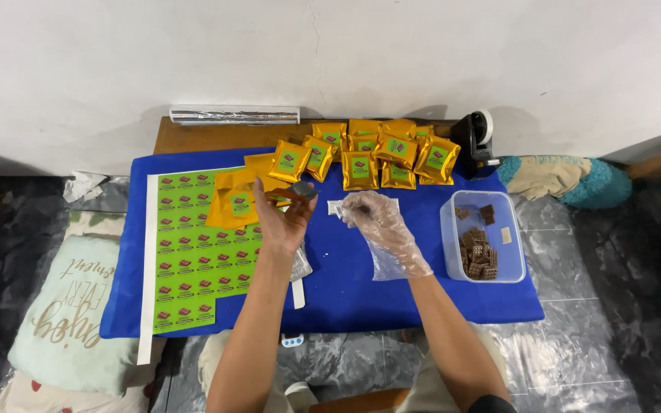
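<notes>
A blue cloth (392,291) covers a low wooden table by a white wall. Above it, left hand (283,222) pinches a small foil-wrapped piece (304,190); gloved right hand (380,222) grasps a small white sachet (336,208). About eleven gold pouches (360,170) stand behind; one clear plastic tub (483,233) right.

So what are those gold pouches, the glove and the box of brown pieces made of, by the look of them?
The gold pouches look like metallised foil or plastic film: shiny, creased, catching light. The glove on the right hand seems thin clear plastic film, loose and wrinkled, with the hand showing through. The box appears to be translucent, slightly frosted plastic; the brown pieces show through its wall.
</notes>
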